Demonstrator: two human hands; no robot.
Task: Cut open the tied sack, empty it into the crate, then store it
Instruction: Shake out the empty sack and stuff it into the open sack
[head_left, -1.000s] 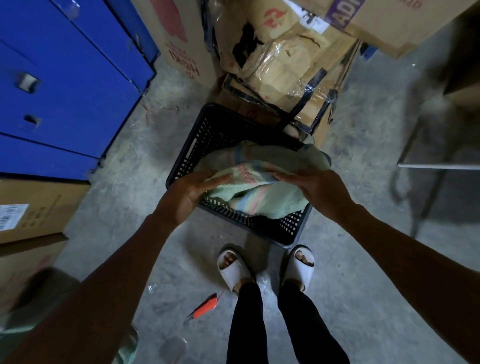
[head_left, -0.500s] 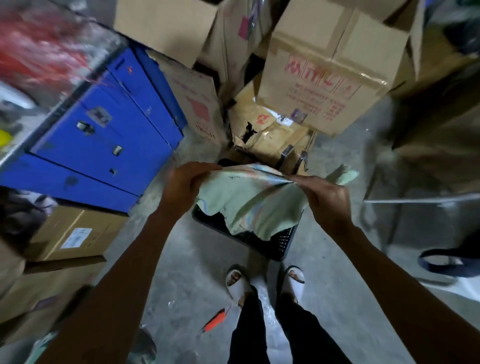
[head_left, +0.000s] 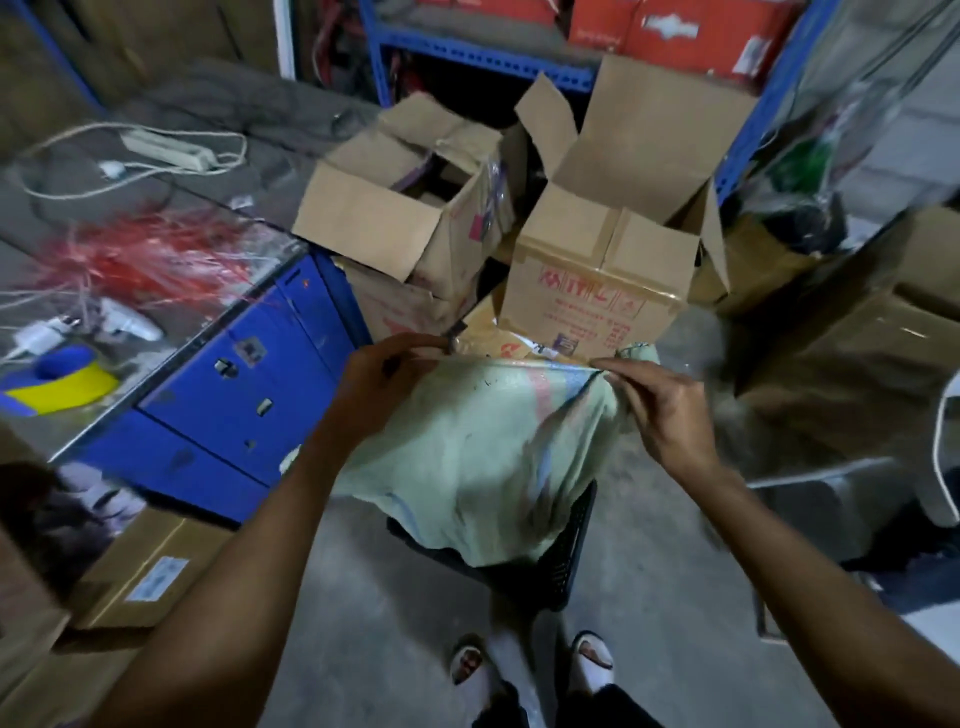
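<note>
On the left stands a blue cabinet (head_left: 228, 395). The left hand (head_left: 384, 384) and the right hand (head_left: 660, 410) each pinch the top edge of the pale green sack (head_left: 478, 457), which hangs over the black crate (head_left: 566, 551) near the feet.

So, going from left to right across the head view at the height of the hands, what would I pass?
Yellow and blue tape roll → blue cabinet → left hand gripping the sack's top edge → pale green sack → right hand pinching its other corner → brown box on the right.
</note>
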